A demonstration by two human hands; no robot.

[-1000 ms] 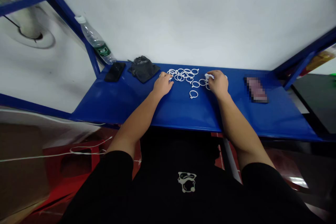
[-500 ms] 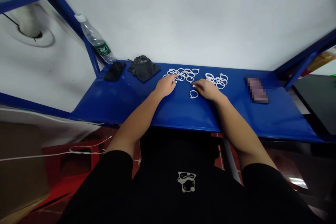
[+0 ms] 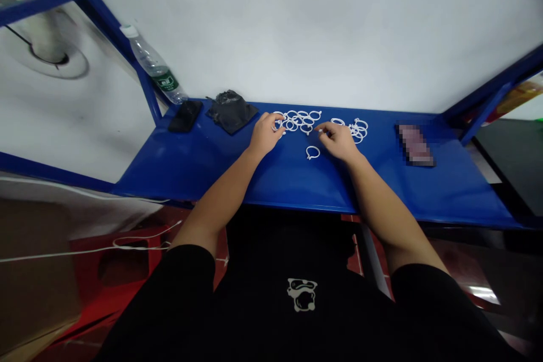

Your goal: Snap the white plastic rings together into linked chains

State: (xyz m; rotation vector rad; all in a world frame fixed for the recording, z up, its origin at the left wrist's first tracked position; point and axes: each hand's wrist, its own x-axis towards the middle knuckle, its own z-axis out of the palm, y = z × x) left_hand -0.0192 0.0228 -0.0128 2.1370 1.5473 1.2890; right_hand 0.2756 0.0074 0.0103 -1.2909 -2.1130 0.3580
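White plastic curtain rings with small clasps lie on a blue metal bench (image 3: 203, 167) in two loose clusters. My left hand (image 3: 265, 134) rests at the left edge of the larger cluster (image 3: 299, 121), its fingertips touching the rings. My right hand (image 3: 338, 141) lies between the clusters, its fingertips at the lower right of the larger one. Whether those fingertips pinch a ring, I cannot tell. The smaller cluster (image 3: 357, 130) sits just past my right hand, and a single ring (image 3: 313, 152) lies alone below my fingertips.
At the bench's back left lie a black phone (image 3: 185, 116) and a crumpled black plastic bag (image 3: 231, 111). A plastic water bottle (image 3: 155, 65) leans against the blue frame (image 3: 146, 87). A pixelated flat object (image 3: 416, 145) lies at the right. A white wall rises behind.
My right hand has slid left off the smaller ring cluster, uncovering it, and now reaches the larger cluster. My left hand has stayed at the larger cluster's left edge.
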